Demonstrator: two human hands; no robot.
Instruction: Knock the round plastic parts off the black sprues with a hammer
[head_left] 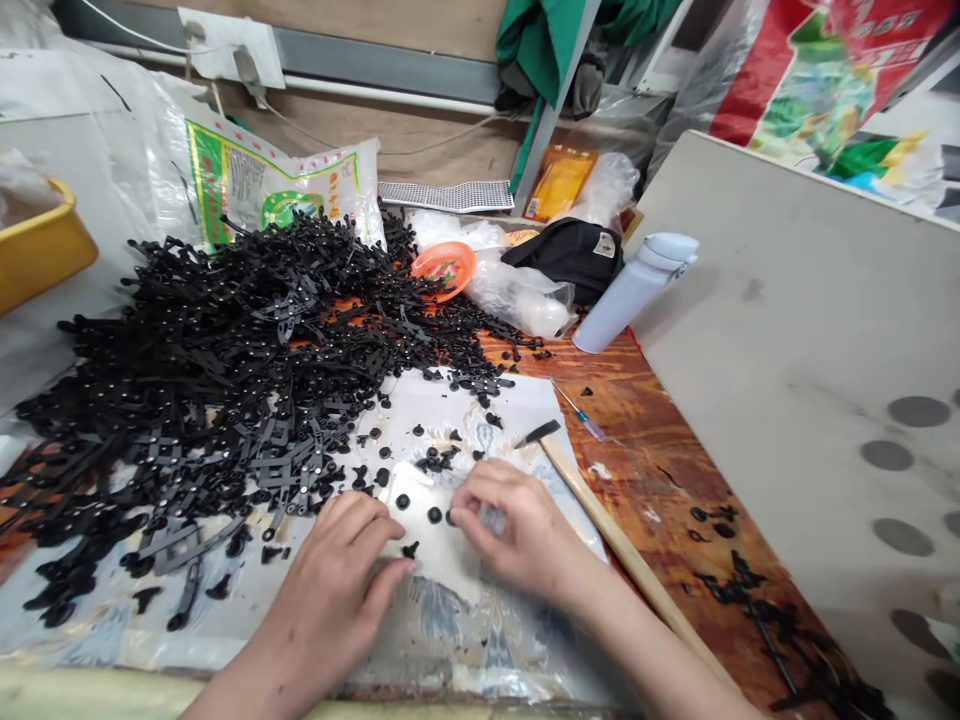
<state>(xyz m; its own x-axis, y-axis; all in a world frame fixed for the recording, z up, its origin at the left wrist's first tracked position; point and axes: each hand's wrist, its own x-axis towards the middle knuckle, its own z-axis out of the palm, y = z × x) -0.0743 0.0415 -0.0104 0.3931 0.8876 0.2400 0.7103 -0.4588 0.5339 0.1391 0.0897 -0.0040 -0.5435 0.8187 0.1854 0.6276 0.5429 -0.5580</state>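
My left hand (341, 575) rests over the sheet with thumb and fingers apart and nothing between them. Just off its fingertips lies a small black stemmed part (409, 550) on a white pad (431, 580). My right hand (517, 520) is closed in a pinch at the pad's right side, its fingertips on a small black round part (450, 517) that they partly hide. Two similar black discs, one disc (435, 515) and another disc (403, 501), sit between the hands. Beyond them is a cluster of loose black parts (437, 459).
A large heap of black plastic pieces (247, 340) fills the left and back of the table. To the right lie a hammer (600, 515) and a screwdriver (585, 415). A light blue bottle (634, 293) stands near the grey panel (795, 330). Further back is an orange dish (444, 270).
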